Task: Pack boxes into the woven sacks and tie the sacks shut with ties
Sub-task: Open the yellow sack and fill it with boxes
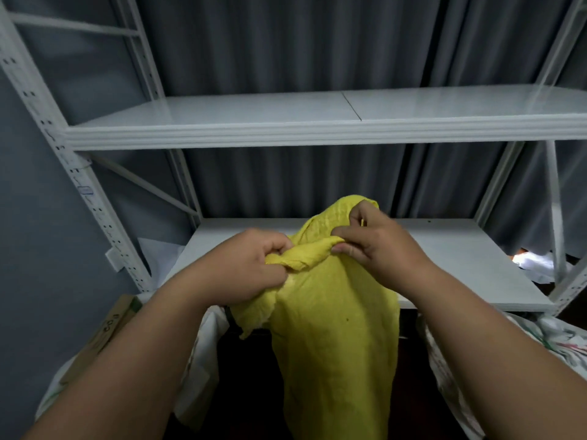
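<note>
Both hands, left (pixel 251 265) and right (pixel 374 242), grip the yellow sack (pixel 336 328), fingers curled around its twisted neck at 12 o'clock; no tie visible, tying remains.

**Twisting the top of the yellow sack**

Got my left hand (pixel 251 265) and right hand (pixel 378 246) both gripping the twisted neck of this yellow woven sack (pixel 333 328), right in front of the white metal shelf rack (pixel 317 134). Grey curtain (pixel 301 42) behind.

Both forearms were bare to the frame's edge, no sleeves, and the left hand (pixel 246 265) and right hand (pixel 378 241) were ungloved and ringless.
</note>
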